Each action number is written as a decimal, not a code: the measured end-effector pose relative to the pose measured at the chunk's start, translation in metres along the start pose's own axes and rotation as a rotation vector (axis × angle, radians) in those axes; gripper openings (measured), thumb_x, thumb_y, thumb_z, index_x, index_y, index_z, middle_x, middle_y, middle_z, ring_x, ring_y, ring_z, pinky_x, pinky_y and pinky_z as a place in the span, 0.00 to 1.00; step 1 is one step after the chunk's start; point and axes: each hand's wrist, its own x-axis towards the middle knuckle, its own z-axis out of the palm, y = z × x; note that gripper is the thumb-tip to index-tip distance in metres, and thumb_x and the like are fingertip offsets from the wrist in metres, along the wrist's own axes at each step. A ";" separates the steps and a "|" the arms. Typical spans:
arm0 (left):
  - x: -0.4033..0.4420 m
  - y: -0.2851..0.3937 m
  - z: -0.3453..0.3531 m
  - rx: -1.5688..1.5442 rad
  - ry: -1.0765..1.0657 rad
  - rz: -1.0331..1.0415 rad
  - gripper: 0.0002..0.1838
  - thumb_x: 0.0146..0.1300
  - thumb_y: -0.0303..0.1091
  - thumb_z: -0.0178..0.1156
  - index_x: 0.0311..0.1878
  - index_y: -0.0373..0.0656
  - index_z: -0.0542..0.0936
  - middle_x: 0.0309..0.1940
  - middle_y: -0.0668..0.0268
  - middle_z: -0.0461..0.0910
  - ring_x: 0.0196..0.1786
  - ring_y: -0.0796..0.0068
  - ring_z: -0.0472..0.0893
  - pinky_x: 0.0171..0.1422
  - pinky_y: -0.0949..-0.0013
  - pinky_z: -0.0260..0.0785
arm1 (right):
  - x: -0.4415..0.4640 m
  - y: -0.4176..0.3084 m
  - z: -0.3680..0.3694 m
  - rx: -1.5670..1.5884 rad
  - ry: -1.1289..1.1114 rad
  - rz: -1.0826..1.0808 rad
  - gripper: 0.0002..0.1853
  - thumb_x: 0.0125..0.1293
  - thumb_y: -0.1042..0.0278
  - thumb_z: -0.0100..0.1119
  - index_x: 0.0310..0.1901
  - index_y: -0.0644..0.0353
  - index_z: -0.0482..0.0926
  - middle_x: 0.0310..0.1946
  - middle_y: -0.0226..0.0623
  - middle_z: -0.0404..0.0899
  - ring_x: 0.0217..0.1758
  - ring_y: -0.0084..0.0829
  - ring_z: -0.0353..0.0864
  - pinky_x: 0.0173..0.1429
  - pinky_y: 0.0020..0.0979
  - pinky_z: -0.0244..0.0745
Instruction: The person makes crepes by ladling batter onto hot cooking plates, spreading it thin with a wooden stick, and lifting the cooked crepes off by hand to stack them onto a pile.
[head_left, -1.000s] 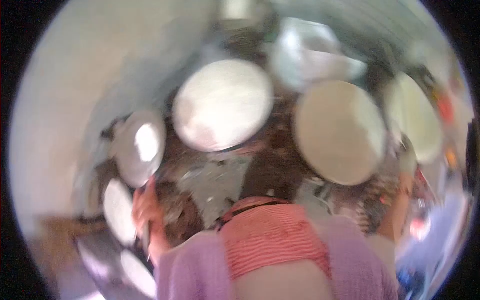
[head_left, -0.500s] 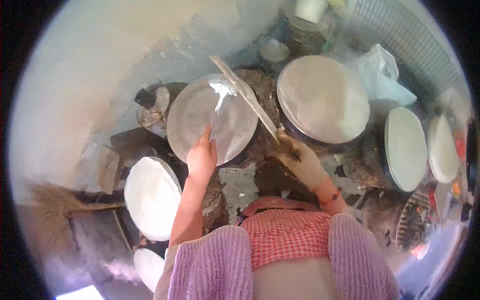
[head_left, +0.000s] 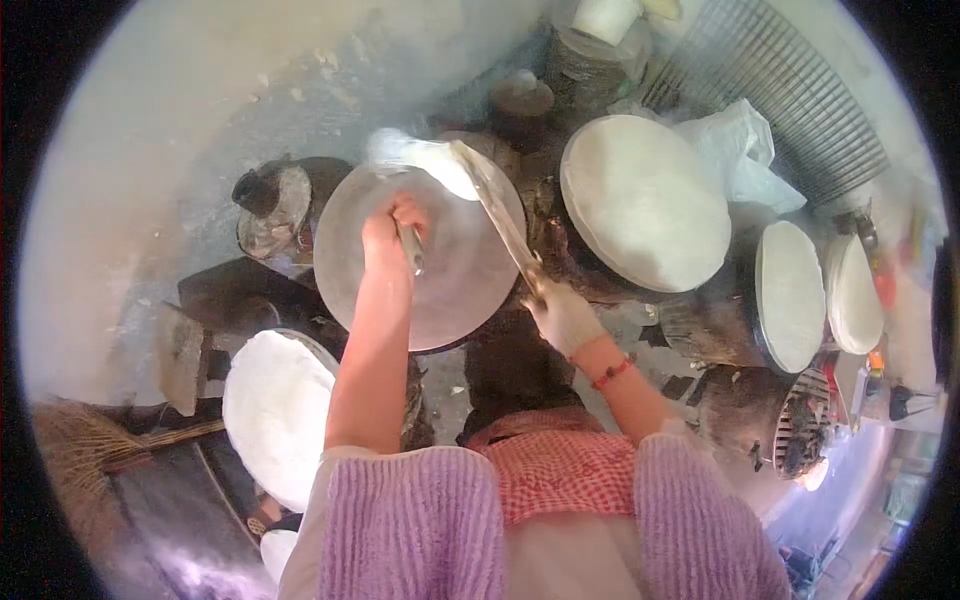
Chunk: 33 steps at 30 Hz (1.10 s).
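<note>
Over the far side of a large round griddle (head_left: pixel 460 290), my left hand (head_left: pixel 393 232) is closed on the handle of a ladle (head_left: pixel 412 250). The ladle's bowl is smeared by motion, and white batter (head_left: pixel 445 165) shows in a streak beside it at the griddle's far edge. My right hand (head_left: pixel 562 315) grips the near end of a long flat stick (head_left: pixel 495 208). The stick slants across the griddle's right part, its far tip against the white batter.
Right of the griddle is a second round pan (head_left: pixel 645 200) with a pale surface. Beyond it stand a white plastic bag (head_left: pixel 735 150) and more white discs (head_left: pixel 790 295). A white round (head_left: pixel 280 415) lies at near left, by a broom (head_left: pixel 90 450).
My left hand has moved forward over the griddle, tilting the ladle so its handle end points back. White batter now shows at the far edge. The stick's tip has shifted slightly nearer.
</note>
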 end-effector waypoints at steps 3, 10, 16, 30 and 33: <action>0.002 0.019 -0.028 0.189 0.127 0.587 0.10 0.72 0.34 0.43 0.47 0.39 0.71 0.30 0.69 0.67 0.26 0.79 0.65 0.25 0.76 0.62 | 0.044 -0.033 0.013 0.038 -0.075 -0.024 0.21 0.65 0.60 0.56 0.59 0.56 0.73 0.39 0.55 0.80 0.41 0.51 0.81 0.44 0.46 0.77; -0.230 -0.011 -0.061 0.744 0.376 0.560 0.25 0.73 0.39 0.44 0.72 0.48 0.61 0.18 0.80 0.56 0.17 0.89 0.56 0.18 0.82 0.50 | 0.073 -0.035 -0.023 0.267 -0.185 0.009 0.24 0.66 0.60 0.56 0.62 0.56 0.72 0.47 0.53 0.81 0.36 0.40 0.85 0.40 0.37 0.80; -0.359 -0.017 -0.131 0.626 0.488 0.833 0.24 0.76 0.39 0.42 0.71 0.44 0.59 0.16 0.79 0.53 0.12 0.90 0.50 0.11 0.82 0.43 | 0.063 -0.011 0.046 0.148 0.123 -0.269 0.23 0.65 0.62 0.59 0.60 0.60 0.74 0.47 0.46 0.82 0.33 0.28 0.84 0.36 0.30 0.80; -0.418 -0.059 -0.177 0.439 0.804 1.150 0.20 0.71 0.31 0.49 0.64 0.41 0.66 0.19 0.75 0.59 0.16 0.86 0.54 0.16 0.77 0.48 | 0.070 -0.092 0.017 0.573 -0.364 0.230 0.23 0.63 0.58 0.61 0.58 0.60 0.75 0.27 0.29 0.80 0.25 0.20 0.79 0.21 0.24 0.71; -0.417 -0.071 -0.165 0.371 0.777 1.287 0.20 0.71 0.30 0.49 0.65 0.41 0.65 0.18 0.75 0.59 0.15 0.87 0.54 0.15 0.79 0.46 | 0.077 -0.093 -0.027 0.603 -0.403 0.286 0.22 0.61 0.60 0.64 0.55 0.61 0.77 0.25 0.29 0.79 0.19 0.19 0.73 0.20 0.23 0.69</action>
